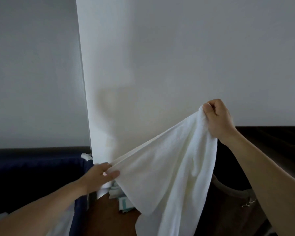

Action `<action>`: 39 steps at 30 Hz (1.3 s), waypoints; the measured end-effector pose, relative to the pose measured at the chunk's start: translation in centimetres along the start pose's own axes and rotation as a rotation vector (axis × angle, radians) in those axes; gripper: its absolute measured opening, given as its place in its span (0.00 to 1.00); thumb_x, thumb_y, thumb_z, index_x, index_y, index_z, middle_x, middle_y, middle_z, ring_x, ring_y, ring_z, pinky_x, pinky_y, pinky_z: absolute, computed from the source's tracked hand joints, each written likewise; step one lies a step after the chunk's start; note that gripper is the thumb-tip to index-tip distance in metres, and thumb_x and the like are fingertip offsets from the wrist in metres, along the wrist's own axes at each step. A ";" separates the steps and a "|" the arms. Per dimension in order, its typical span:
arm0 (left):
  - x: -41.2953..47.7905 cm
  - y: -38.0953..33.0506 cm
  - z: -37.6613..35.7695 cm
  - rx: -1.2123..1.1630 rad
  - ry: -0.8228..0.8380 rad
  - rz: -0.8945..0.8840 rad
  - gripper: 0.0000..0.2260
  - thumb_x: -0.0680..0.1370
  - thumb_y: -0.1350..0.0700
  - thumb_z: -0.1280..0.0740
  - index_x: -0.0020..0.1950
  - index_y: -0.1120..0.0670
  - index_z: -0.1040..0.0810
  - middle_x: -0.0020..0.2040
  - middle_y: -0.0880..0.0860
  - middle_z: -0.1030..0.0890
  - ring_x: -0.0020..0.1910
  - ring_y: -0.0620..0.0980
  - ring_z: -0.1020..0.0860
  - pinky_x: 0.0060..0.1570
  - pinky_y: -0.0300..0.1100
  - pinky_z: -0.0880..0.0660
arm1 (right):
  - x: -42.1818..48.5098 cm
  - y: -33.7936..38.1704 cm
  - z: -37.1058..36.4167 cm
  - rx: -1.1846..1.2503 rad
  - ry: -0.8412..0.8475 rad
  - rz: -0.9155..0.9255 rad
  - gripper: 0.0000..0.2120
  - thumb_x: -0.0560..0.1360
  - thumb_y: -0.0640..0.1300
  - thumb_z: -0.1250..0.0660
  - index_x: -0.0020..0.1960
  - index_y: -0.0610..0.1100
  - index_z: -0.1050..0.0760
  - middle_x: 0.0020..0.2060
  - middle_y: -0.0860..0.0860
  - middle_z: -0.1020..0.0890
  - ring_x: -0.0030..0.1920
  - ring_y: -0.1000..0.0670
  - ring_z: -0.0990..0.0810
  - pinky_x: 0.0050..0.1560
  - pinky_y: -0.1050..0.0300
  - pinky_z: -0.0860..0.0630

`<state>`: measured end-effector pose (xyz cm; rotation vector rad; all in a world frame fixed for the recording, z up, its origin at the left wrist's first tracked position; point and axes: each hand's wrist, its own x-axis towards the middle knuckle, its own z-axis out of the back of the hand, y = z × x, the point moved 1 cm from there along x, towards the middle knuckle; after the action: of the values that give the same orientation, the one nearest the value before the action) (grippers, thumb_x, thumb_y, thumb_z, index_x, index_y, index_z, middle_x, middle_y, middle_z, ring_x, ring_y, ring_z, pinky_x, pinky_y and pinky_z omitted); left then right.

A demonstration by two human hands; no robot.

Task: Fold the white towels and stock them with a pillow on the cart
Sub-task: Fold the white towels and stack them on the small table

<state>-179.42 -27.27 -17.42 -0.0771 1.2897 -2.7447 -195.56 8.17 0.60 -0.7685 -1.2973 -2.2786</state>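
A white towel point(174, 167) hangs in the air in front of me, stretched along its top edge from lower left to upper right. My right hand point(218, 118) grips the upper corner in a fist, raised high at the right. Lower down, near the centre left, my left hand point(102, 174) pinches the same top edge between thumb and fingers. The rest of the towel drapes down past the bottom of the view. No pillow or cart is clearly in sight.
A white wall corner point(109, 82) stands straight ahead. A dark blue fabric bin point(32, 176) sits at the left. Dark furniture point(271, 137) is at the right. Small packets point(119, 200) lie on a brown surface point(106, 217) below the towel.
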 end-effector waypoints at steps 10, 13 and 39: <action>0.0 -4.5 6.2 -0.111 -0.387 -0.122 0.07 0.78 0.58 0.29 0.43 0.61 0.19 0.42 0.63 0.19 0.40 0.59 0.21 0.40 0.44 0.26 | -0.2 -3.9 0.6 -0.075 0.012 -0.100 0.10 0.81 0.48 0.41 0.49 0.41 0.29 0.37 0.55 0.26 0.35 0.58 0.30 0.35 0.60 0.34; -0.4 -6.0 7.2 -0.194 -0.458 -0.130 0.05 0.75 0.63 0.26 0.43 0.62 0.21 0.41 0.68 0.21 0.38 0.57 0.23 0.39 0.50 0.22 | 0.1 -4.2 0.9 -0.086 -0.003 -0.101 0.12 0.81 0.47 0.42 0.47 0.37 0.30 0.36 0.51 0.28 0.31 0.59 0.33 0.32 0.60 0.36; -0.8 -7.9 9.0 -0.906 -0.298 0.249 0.11 0.79 0.61 0.33 0.56 0.68 0.21 0.52 0.64 0.18 0.50 0.61 0.20 0.51 0.55 0.20 | -1.9 -6.1 -0.3 -0.048 -0.013 -0.339 0.08 0.81 0.50 0.37 0.48 0.46 0.26 0.39 0.52 0.23 0.36 0.55 0.28 0.34 0.59 0.36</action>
<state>-178.38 -28.99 -5.58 -0.3458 2.1244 -1.6763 -197.72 10.98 -4.70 -0.6173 -1.4787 -2.5784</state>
